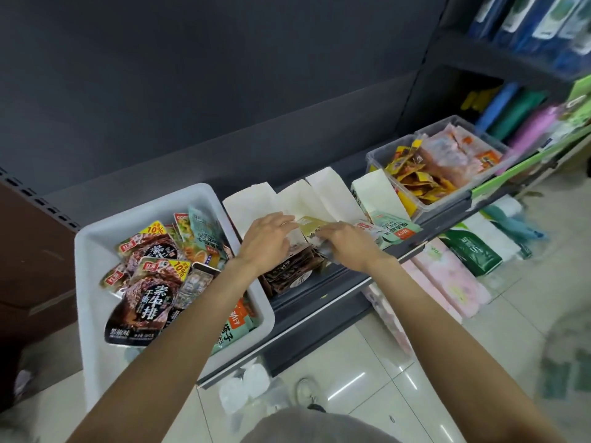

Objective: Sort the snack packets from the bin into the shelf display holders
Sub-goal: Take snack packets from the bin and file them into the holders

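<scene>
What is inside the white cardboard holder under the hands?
Dark brown snack packets stand in the white cardboard holder. The left hand and right hand cover its rear contents.
</scene>
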Demonstrator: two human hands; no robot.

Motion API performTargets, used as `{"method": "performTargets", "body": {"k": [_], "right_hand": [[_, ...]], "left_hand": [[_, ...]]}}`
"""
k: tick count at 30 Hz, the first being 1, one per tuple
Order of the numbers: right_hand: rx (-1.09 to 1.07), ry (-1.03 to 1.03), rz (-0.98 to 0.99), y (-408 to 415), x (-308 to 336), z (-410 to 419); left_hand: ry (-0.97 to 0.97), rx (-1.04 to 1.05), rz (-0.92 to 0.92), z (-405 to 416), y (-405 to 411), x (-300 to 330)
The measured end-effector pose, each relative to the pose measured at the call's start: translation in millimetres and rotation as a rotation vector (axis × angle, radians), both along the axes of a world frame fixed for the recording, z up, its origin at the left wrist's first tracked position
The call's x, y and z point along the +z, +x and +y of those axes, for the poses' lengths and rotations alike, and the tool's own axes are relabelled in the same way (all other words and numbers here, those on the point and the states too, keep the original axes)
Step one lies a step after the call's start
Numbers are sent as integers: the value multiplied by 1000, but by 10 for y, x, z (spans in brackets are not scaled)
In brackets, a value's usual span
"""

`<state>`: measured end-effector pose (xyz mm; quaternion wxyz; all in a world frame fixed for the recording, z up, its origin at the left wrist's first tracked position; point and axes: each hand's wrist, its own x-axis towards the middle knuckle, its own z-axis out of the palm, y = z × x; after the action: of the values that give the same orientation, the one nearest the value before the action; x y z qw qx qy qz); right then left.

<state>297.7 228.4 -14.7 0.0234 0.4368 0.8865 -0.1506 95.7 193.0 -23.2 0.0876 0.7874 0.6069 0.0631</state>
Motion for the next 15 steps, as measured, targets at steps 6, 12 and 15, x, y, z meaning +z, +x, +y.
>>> {"method": "performTargets", "body": {"k": [6, 12, 15], "right_hand": [[-63, 225, 607, -323, 312, -596], [282, 66, 385, -1186, 240, -1040], [462, -27, 130, -1500, 3, -1075]], "left_hand": [[294, 267, -332, -550, -178, 352], [374, 662, -294, -1599, -826, 248], [82, 653, -150, -1836, -1034, 63]]}}
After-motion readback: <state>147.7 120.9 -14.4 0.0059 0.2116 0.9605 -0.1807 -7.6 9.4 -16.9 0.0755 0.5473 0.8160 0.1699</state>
